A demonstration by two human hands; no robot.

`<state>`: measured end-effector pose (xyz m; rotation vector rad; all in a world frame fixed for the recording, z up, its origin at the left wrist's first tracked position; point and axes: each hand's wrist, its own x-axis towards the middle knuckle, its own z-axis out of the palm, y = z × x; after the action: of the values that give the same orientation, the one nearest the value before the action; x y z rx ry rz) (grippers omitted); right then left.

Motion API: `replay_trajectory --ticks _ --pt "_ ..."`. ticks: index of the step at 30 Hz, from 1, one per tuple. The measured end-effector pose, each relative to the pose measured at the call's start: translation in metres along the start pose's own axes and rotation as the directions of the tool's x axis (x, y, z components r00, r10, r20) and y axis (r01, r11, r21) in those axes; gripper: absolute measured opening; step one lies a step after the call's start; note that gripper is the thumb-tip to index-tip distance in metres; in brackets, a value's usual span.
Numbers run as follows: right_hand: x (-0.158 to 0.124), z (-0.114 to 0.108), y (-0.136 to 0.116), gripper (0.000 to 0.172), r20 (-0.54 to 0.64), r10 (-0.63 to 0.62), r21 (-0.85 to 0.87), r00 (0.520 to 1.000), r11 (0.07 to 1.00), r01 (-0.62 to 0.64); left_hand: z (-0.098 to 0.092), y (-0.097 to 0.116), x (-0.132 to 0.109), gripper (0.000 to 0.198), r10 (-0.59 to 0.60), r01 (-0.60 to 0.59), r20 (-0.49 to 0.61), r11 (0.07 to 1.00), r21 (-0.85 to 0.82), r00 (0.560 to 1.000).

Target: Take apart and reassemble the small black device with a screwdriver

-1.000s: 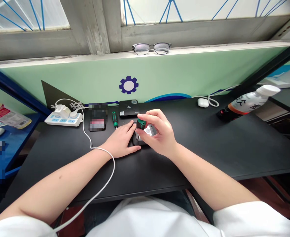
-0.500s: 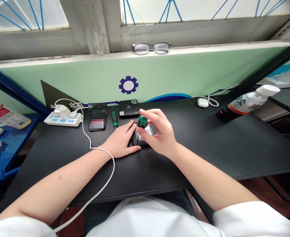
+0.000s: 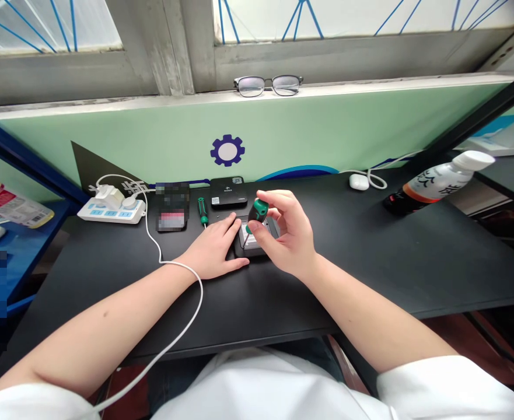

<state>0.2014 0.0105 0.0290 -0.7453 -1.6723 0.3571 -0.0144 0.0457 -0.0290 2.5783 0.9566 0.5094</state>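
Observation:
My right hand [image 3: 289, 233] grips a green and black screwdriver [image 3: 257, 213], tilted with its handle leaning right. Its tip meets the lower left of a black box-shaped device [image 3: 263, 253] with a pale label on top. My right hand partly hides that device. My left hand [image 3: 213, 248] lies flat on the desk, fingers apart, its fingertips and thumb against the device's left side. Just beyond the left hand lies a second green screwdriver [image 3: 202, 211], its shaft partly covered by the fingers.
Behind the hands sit a black case [image 3: 228, 192] and a phone-like item [image 3: 172, 207]. A white power strip [image 3: 112, 210] stands left, its white cable [image 3: 200, 291] crossing my left wrist. To the right are a white earbud case [image 3: 359, 182] and a tilted bottle [image 3: 436, 182]. Glasses [image 3: 268, 86] rest on the ledge.
The screwdriver's handle has tipped to the right and slightly up, with my right hand shifting along with it. More of the labelled device shows. My left hand stays in place.

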Motion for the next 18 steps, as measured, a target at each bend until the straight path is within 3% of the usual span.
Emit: replay_trajectory --ticks 5,7,11,13,16,18 --pt "-0.0005 0.0 0.0015 0.039 -0.086 0.024 0.0 0.996 1.0 -0.025 -0.001 0.0002 -0.0017 0.099 -0.026 0.025 0.025 0.999 0.037 0.999" --pt "-0.0006 0.0005 0.0024 0.04 -0.124 0.027 0.013 0.992 1.0 -0.025 -0.0023 0.0016 -0.0024 0.093 -0.019 0.02 -0.014 0.999 0.044 1.0" --pt "-0.001 0.0025 0.003 0.041 -0.177 0.013 0.066 0.984 0.998 -0.001 -0.005 0.0051 -0.0024 0.041 -0.016 0.022 -0.219 0.999 0.026 0.976" --pt "-0.0012 0.0034 0.0031 0.043 -0.184 0.009 0.083 0.983 0.997 0.007 -0.0056 0.0061 -0.0017 0.018 -0.01 0.017 -0.269 1.0 0.021 0.963" --pt "-0.0009 0.0037 0.0035 0.044 -0.186 -0.001 0.087 0.983 0.996 0.017 -0.0056 0.0049 -0.0001 0.019 0.012 -0.003 -0.281 0.999 0.036 0.96" --pt "-0.0002 0.0032 0.0041 0.044 -0.195 -0.01 0.079 0.981 0.997 0.025 -0.0055 0.0025 0.0011 0.022 -0.026 0.048 -0.305 0.997 0.064 0.952"
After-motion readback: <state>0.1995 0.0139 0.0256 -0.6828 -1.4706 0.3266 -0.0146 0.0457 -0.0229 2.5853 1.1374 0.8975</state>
